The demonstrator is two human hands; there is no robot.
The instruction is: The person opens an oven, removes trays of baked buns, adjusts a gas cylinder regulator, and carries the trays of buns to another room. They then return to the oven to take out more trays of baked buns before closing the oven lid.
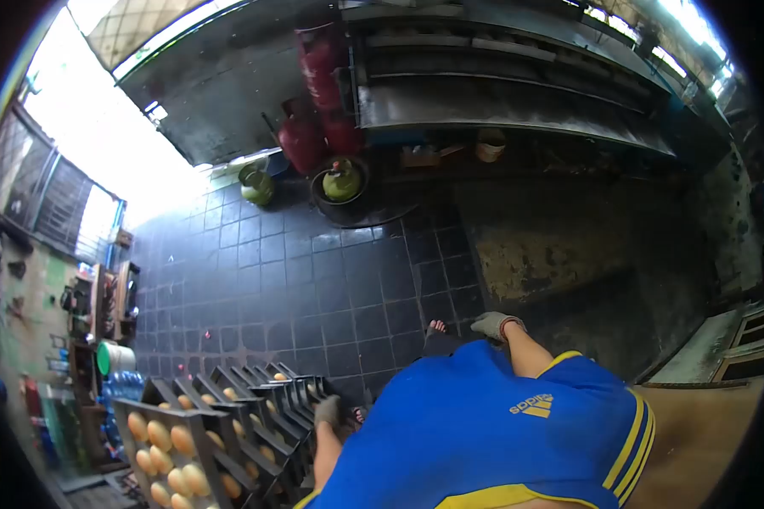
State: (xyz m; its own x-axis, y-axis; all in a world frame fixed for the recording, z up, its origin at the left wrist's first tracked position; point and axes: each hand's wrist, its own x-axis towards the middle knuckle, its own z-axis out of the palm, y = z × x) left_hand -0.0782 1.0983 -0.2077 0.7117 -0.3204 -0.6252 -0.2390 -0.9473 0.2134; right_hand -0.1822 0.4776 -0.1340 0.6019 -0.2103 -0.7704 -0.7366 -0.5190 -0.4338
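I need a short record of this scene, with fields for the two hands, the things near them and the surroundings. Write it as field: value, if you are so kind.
Left hand: gloved, beside the dark trays; grip not clear
Right hand: gloved, apart from the trays, over the floor in view
Tray contents: many round golden-brown pieces, bun-like
Clothing: blue shirt with yellow trim
Floor: dark square tiles
Far side: red cylinders and a green cylinder
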